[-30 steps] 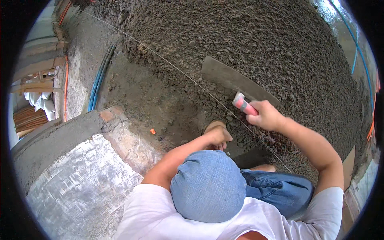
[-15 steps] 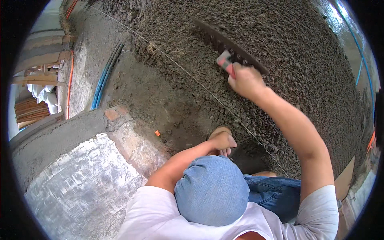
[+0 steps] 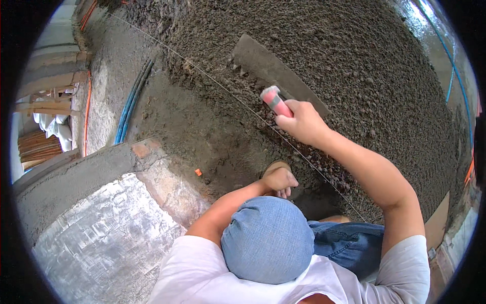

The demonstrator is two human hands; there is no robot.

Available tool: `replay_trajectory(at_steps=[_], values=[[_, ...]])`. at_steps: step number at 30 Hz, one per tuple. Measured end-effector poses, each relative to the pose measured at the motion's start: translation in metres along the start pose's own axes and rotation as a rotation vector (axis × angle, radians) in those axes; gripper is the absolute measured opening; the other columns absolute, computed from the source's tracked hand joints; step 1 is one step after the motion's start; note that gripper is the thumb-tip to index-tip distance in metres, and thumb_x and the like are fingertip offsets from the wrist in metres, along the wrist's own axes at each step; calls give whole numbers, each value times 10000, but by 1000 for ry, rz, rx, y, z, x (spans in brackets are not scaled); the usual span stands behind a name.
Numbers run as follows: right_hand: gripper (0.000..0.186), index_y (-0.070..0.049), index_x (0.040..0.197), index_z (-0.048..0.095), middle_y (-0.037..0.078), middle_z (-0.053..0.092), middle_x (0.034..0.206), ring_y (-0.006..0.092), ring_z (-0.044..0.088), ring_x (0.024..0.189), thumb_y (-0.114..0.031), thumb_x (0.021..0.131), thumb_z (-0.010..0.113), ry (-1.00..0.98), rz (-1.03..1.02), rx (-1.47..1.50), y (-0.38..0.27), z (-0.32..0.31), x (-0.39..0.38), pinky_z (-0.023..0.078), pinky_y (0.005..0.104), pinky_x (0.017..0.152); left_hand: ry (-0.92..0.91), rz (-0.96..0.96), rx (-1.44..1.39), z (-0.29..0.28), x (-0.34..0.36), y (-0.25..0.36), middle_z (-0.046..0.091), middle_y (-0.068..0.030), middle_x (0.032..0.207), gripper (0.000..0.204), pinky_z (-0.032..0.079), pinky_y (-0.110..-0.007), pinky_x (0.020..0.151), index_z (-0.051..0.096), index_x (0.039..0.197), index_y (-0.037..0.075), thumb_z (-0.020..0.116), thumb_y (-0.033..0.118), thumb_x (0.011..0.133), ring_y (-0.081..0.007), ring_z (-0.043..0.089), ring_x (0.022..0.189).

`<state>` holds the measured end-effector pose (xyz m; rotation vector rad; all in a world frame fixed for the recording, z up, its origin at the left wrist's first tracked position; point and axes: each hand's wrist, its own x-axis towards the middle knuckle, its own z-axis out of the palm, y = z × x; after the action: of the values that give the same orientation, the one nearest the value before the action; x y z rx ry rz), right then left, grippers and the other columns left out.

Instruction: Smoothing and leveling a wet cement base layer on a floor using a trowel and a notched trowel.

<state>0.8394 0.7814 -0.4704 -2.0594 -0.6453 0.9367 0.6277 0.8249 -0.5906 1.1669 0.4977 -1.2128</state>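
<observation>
My right hand [image 3: 305, 121] is wrapped around the red handle of a plastering trowel [image 3: 281, 71]. Its long, flat, mortar-coated blade lies against coarse damp mortar [image 3: 364, 101], slanting from upper left to lower right. My left hand [image 3: 281, 181] hangs beside a tan shoe [image 3: 274, 167], with its fingers loosely curled and nothing visible in them. Between the two hands a thin taut string [image 3: 243, 105] crosses diagonally over the mortar.
Blue pipes [image 3: 132, 104] and an orange conduit [image 3: 87, 111] stand at the left. Nearer me is a whitish rough slab [image 3: 106, 228]. A small orange piece [image 3: 198, 172] lies on the dirty floor. Another blue pipe [image 3: 450, 55] runs along the far right.
My right hand has drawn the trowel toward me and slightly left, nearer the string. The blade has tipped from edge-on to showing its broad face. The left hand has hardly moved.
</observation>
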Motion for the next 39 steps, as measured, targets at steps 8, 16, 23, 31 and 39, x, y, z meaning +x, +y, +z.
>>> replay_trajectory(at_steps=[8, 16, 23, 31, 39], values=[[206, -9, 729, 574, 29, 545, 582, 100, 526, 505, -205, 789, 600, -334, 282, 322, 10, -7, -8, 425, 279, 452, 16, -116, 30, 1, -8, 18, 653, -124, 678, 275, 499, -324, 412, 634, 910, -30, 561, 234, 910, -212, 640, 516], [235, -8, 760, 572, 62, 566, 648, 173, 534, 622, -242, 751, 591, -288, 389, 105, 94, -86, -186, 461, 352, 611, -12, -164, 7, -11, 14, -19, 634, -91, 659, 265, 491, -367, 423, 687, 941, 41, 581, 277, 882, -201, 623, 511], [232, -9, 797, 585, 37, 549, 583, 122, 544, 492, -238, 769, 608, -408, 569, 245, 115, -103, -181, 459, 293, 453, 129, -234, 154, 11, 8, 21, 625, -58, 630, 244, 495, -295, 403, 703, 975, 39, 597, 241, 891, -148, 601, 489], [171, -2, 697, 553, 119, 521, 577, 202, 507, 544, -155, 649, 612, -254, 623, -81, 181, -131, -354, 436, 377, 550, 152, -246, 123, 8, 4, 20, 605, -71, 590, 284, 461, -279, 334, 656, 780, 12, 599, 264, 897, -161, 583, 429], [231, -51, 836, 545, 164, 638, 755, 362, 632, 720, -249, 765, 642, 398, 246, -539, 196, -98, -242, 506, 460, 652, 197, -276, 91, 24, 7, 28, 584, -62, 577, 255, 454, -289, 358, 662, 839, 42, 604, 283, 899, -169, 572, 447]])
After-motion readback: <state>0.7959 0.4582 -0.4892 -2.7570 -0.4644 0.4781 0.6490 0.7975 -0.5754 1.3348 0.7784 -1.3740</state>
